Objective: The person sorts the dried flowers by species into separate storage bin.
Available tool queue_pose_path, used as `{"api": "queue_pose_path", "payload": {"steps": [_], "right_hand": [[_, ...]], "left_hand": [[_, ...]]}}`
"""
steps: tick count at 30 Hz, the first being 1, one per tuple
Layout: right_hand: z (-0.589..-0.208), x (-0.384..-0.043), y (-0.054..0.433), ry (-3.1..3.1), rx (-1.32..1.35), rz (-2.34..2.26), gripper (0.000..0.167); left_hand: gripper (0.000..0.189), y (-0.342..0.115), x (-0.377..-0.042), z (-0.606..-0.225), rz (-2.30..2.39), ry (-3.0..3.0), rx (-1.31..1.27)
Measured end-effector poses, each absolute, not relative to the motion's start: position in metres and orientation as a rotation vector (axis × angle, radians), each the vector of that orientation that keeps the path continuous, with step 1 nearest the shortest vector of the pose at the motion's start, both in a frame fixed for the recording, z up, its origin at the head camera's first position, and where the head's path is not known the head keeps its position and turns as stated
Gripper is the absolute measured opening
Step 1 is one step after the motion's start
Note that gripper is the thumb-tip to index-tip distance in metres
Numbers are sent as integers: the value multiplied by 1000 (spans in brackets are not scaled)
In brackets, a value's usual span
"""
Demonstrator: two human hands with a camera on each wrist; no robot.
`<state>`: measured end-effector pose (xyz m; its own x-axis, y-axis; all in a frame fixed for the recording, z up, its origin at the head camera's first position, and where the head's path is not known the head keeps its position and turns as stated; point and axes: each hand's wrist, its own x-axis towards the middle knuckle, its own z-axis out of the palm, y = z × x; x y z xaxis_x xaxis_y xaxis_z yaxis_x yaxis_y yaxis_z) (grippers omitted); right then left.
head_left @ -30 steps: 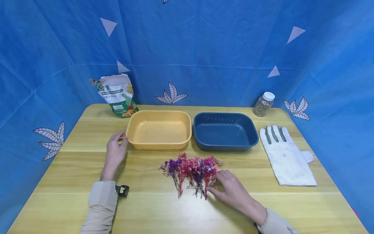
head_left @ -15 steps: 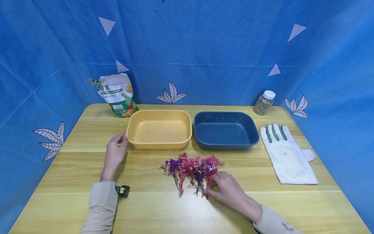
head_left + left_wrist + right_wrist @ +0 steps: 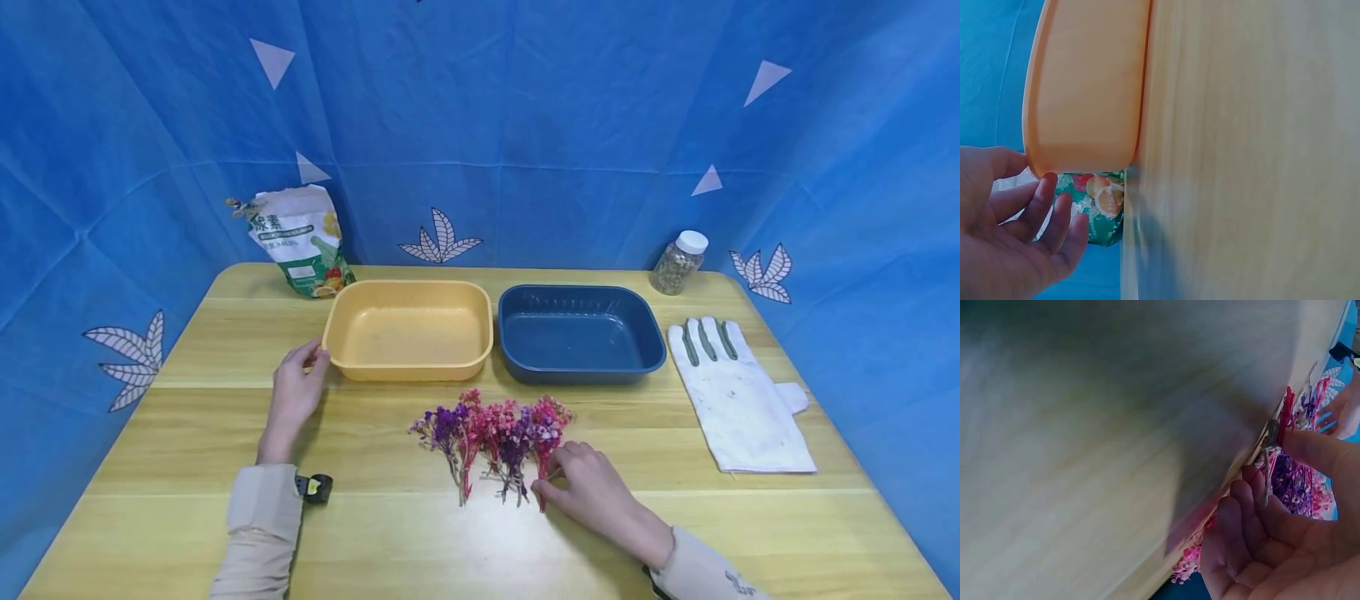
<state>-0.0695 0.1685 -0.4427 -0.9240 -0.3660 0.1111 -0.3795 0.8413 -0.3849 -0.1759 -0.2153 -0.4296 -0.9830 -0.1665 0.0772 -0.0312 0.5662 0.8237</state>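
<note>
Several dried flower sprigs (image 3: 480, 433), pink and purple, lie side by side on the table with their stems toward me. At the right end of the row, my right hand (image 3: 592, 492) pinches the stems of a pink sprig (image 3: 543, 483) between thumb and forefinger. The right wrist view shows the red stem (image 3: 1286, 412) at the thumb tip; my palm hides part of the blossoms. My left hand (image 3: 295, 396) holds the near left corner of a yellow plastic basin (image 3: 408, 372). In the left wrist view its thumb and forefinger meet the basin's rim (image 3: 1030, 137).
A dark blue basin (image 3: 581, 377) stands right of the yellow one. Behind at left leans a white and green bag (image 3: 300, 242). A white-capped jar (image 3: 677, 265) stands at the back right, with a white work glove (image 3: 738, 408) nearer. Blue cloth (image 3: 495, 108) encloses the table.
My right hand has shifted slightly right with the pink sprig, widening the gap to the purple sprig beside it. The left hand and both basins stay in place.
</note>
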Motion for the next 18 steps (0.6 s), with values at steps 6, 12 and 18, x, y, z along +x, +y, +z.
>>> {"api": "queue_pose_path", "payload": {"steps": [6,12,18], "right_hand": [[-441,-68,167,-2993,506,765,14],[-438,-66,165,-2991,341,889,15],[-435,-63,165,-2972,265,947,16]], "left_hand": [[46,-216,-176,-429,-1374,-2656,169],[47,-216,-176,-428,-1386,-2672,178],[48,-216,-175,-427,-1398,-2674,172]]}}
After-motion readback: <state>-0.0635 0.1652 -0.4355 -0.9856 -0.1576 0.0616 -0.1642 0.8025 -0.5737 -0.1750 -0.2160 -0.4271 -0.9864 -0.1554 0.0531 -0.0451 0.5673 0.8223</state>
